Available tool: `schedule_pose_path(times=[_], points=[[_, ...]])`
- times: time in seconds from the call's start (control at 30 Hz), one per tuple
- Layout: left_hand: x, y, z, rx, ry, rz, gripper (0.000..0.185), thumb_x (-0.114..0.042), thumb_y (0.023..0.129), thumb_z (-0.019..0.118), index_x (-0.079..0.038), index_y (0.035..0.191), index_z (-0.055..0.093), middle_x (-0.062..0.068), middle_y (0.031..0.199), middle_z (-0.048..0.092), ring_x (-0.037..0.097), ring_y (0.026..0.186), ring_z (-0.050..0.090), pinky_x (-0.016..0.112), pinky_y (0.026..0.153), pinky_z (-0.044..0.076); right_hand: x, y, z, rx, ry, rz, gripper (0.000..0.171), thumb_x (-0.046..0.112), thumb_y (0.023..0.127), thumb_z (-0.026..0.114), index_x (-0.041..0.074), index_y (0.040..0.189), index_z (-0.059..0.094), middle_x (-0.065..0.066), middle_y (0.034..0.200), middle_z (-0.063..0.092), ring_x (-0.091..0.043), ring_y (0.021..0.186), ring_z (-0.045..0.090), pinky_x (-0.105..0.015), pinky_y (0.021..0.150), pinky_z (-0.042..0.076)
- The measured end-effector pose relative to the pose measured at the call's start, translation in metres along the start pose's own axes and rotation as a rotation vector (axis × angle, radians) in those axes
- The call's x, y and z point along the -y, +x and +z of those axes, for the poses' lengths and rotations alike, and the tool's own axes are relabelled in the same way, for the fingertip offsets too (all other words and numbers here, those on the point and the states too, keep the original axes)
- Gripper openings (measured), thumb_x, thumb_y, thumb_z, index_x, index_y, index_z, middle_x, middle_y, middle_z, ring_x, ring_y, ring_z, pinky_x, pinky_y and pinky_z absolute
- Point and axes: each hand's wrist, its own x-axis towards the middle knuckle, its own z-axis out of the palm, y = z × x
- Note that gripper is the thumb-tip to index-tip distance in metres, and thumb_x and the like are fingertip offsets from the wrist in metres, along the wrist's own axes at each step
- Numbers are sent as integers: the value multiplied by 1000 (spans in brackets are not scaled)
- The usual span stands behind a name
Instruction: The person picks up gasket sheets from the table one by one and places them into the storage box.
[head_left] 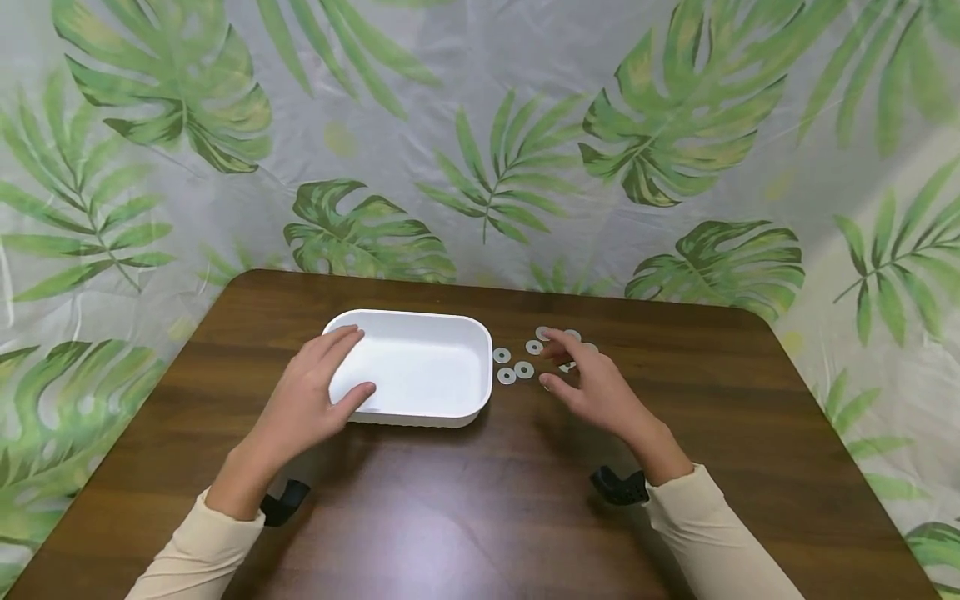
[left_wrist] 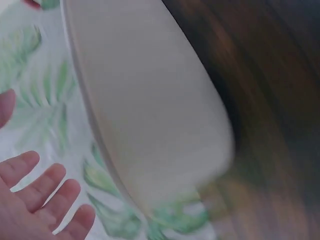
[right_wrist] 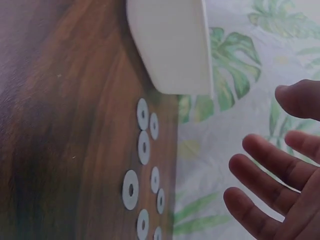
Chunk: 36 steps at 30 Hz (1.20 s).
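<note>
Fingers of your left hand (head_left: 307, 400) rest spread on the white tray (head_left: 420, 367); your right hand (head_left: 592, 387) (fingers loose, holding nothing) hovers over the washers (head_left: 515, 364) on the counter (head_left: 480, 500).

No text, label or number readable — none.

Before us a dark wooden worktop (head_left: 480, 517) with rounded corners, behind it our leaf-print curtain (head_left: 480, 125), pale grey with green fronds
</note>
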Motion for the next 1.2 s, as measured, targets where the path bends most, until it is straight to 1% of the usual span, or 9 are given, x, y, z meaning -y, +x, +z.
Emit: schedule_pose_path(times=[0.1, 0.2, 0.33, 0.43, 0.63, 0.8, 0.9, 1.03, 1.2], points=[[18, -6, -11, 49, -41, -106, 66, -16, 81, 78, 4, 138, 52, 25, 142, 52, 44, 130, 48, 61, 103, 37, -1, 2, 0, 30, 24, -5, 60, 14, 92, 70, 7, 146, 44, -11, 121, 69, -31, 110, 65, -48, 89, 51], [32, -12, -18, 142, -100, -229, 69, -20, 85, 76, 3, 143, 47, 26, 148, 46, 46, 135, 42, 63, 105, 34, 0, 5, -1, 67, 47, -5, 60, 15, 92, 70, 6, 145, 44, -13, 125, 67, -33, 114, 64, -50, 90, 51], [48, -14, -23, 266, -224, -400, 74, -30, 90, 72, -4, 150, 38, 24, 157, 35, 47, 143, 32, 67, 108, 29, 3, 13, -1, 110, 77, -6, 55, 16, 93, 69, 6, 143, 48, -14, 128, 65, -34, 115, 64, -52, 91, 51], [59, -12, -23, 328, -311, -472, 77, -33, 91, 71, -7, 154, 34, 23, 160, 30, 47, 146, 26, 68, 110, 26, 5, 16, 1, 146, 99, -6, 50, 16, 93, 68, 6, 140, 51, -14, 129, 65, -34, 117, 63, -53, 93, 51], [70, -13, -24, 410, -423, -538, 84, -28, 88, 74, -9, 157, 28, 22, 161, 28, 45, 148, 24, 64, 111, 28, 4, 20, 5, 186, 121, -18, 47, 15, 94, 68, 3, 138, 54, -15, 130, 65, -34, 117, 62, -51, 93, 52], [69, -16, -24, 497, -449, -552, 93, -27, 86, 77, -10, 159, 22, 25, 162, 24, 45, 145, 30, 58, 108, 36, -1, 21, 6, 201, 139, 12, 46, 15, 95, 66, 3, 137, 54, -17, 129, 65, -36, 116, 62, -53, 92, 51], [69, -16, -22, 514, -442, -551, 97, -27, 85, 78, -10, 160, 18, 26, 162, 22, 44, 141, 38, 55, 107, 38, -8, 23, 6, 203, 171, 54, 43, 15, 97, 64, 4, 137, 54, -18, 127, 66, -34, 116, 63, -51, 91, 51], [70, -17, -21, 522, -439, -545, 100, -28, 86, 77, -11, 161, 13, 24, 164, 18, 42, 138, 43, 54, 106, 40, -16, 23, 3, 192, 194, 99, 41, 16, 98, 63, 6, 137, 55, -18, 126, 67, -31, 115, 64, -48, 90, 51], [69, -15, -21, 543, -429, -542, 99, -30, 89, 74, -11, 161, 9, 24, 165, 16, 40, 131, 52, 50, 102, 44, -24, 22, -2, 202, 205, 131, 42, 17, 99, 61, 3, 138, 54, -19, 127, 66, -33, 117, 63, -50, 95, 50]])
